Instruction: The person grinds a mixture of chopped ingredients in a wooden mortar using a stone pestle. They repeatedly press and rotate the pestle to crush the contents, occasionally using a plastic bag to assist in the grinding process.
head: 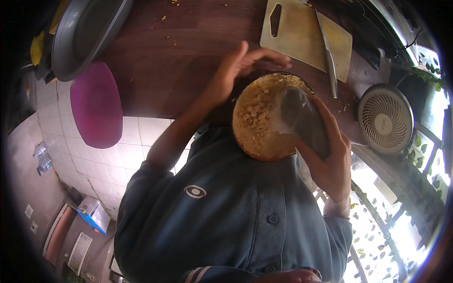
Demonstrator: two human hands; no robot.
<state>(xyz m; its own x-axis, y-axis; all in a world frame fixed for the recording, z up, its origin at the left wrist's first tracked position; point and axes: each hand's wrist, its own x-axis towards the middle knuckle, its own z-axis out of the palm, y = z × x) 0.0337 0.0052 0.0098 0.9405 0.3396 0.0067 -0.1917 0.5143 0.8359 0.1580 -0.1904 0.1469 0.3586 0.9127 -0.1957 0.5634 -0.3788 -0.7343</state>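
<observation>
My right hand [329,152] grips a grey, translucent cup-like container [304,120], tilted over a round pan [236,136]. Pale crumbly food [256,113] with small chopped pieces fills the pan, which sits at the table's near edge, close to my body. On the pan's far left side my left hand [235,69] is raised with its fingers apart and holds nothing. Whether anything is leaving the container is unclear. Beyond the pan lies a cutting board [297,39] with a knife [329,60] across its right part.
A large grey oval vessel [88,35] stands at the far left, beside a magenta plastic item [97,106] that overhangs the table edge. A round fan [385,119] is at the right. Crumbs [163,18] are scattered on the dark wooden table [159,78].
</observation>
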